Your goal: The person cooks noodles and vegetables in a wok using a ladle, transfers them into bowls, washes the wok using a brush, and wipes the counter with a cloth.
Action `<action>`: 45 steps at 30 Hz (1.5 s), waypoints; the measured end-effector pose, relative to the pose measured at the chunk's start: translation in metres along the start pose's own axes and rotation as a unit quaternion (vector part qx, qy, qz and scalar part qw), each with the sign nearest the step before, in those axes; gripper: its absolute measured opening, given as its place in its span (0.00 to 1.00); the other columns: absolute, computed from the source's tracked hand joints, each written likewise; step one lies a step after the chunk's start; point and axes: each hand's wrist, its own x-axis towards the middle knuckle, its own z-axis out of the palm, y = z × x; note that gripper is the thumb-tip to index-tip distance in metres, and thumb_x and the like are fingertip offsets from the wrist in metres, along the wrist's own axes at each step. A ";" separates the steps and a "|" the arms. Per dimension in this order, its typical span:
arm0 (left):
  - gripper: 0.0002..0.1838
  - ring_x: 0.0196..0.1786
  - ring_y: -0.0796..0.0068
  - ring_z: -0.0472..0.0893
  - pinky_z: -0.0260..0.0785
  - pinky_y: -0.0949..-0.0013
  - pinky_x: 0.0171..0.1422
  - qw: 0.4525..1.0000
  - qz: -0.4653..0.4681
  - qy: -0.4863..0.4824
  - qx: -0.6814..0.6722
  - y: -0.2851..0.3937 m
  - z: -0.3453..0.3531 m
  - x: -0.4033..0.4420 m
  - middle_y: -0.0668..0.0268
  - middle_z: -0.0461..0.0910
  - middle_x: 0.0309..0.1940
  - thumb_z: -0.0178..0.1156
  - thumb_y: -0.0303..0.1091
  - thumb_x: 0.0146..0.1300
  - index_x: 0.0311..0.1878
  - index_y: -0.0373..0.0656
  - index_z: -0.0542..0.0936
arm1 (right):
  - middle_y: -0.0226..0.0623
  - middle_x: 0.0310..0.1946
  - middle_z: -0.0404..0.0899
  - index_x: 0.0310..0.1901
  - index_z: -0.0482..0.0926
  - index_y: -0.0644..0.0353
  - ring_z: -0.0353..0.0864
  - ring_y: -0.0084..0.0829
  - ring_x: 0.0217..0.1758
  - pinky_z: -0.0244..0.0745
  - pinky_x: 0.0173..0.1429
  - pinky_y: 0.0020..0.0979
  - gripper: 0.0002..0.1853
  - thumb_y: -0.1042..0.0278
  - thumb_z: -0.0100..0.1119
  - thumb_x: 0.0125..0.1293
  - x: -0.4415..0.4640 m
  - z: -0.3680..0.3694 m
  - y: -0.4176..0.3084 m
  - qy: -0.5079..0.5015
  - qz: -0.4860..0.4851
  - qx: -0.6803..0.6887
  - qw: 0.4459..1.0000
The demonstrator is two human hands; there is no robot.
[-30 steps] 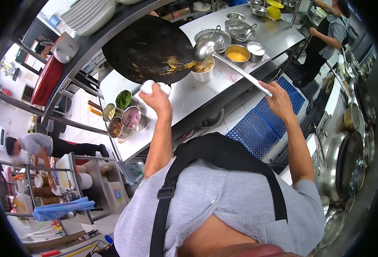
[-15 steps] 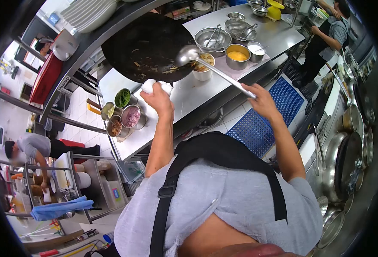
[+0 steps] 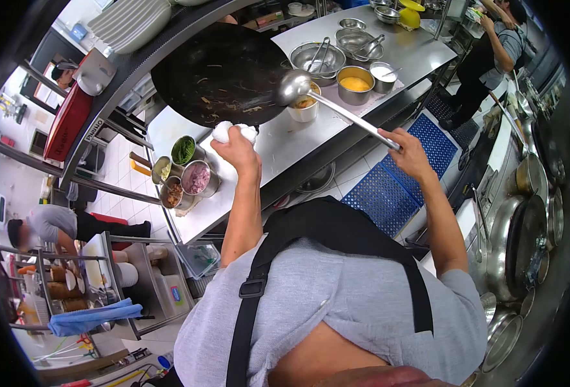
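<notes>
My left hand (image 3: 240, 153) is closed on a bunched white cloth (image 3: 222, 133) at the near rim of a large dark wok (image 3: 214, 74). The cloth hides what it grips there. A few scraps of food cling to the wok's inner surface. My right hand (image 3: 406, 153) is wrapped round the end of a long-handled steel ladle (image 3: 346, 116). The ladle's bowl hangs over the wok's right edge, beside and partly over a white tub (image 3: 304, 112) with food in it.
Metal pots of chopped greens (image 3: 183, 149), pink diced food (image 3: 197, 178) and brown pieces (image 3: 173, 195) stand left on the steel table (image 3: 259, 193). A pot of yellow liquid (image 3: 355, 84) and steel bowls (image 3: 317, 59) stand right. Co-workers (image 3: 491, 58) (image 3: 56, 226) are nearby.
The ladle and my right hand have shifted slightly right and down. The scraps in the wok lie differently. My left hand stays on the cloth. The co-worker at the right has raised a hand.
</notes>
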 end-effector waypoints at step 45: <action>0.20 0.38 0.70 0.81 0.78 0.64 0.37 0.614 -0.460 -0.640 0.034 0.100 -0.110 -0.261 0.58 0.76 0.41 0.62 0.27 0.60 0.54 0.35 0.68 | 0.30 0.17 0.68 0.33 0.72 0.58 0.64 0.23 0.13 0.61 0.16 0.26 0.27 0.43 0.45 0.84 -0.385 0.208 -0.387 0.630 0.476 0.201 0.580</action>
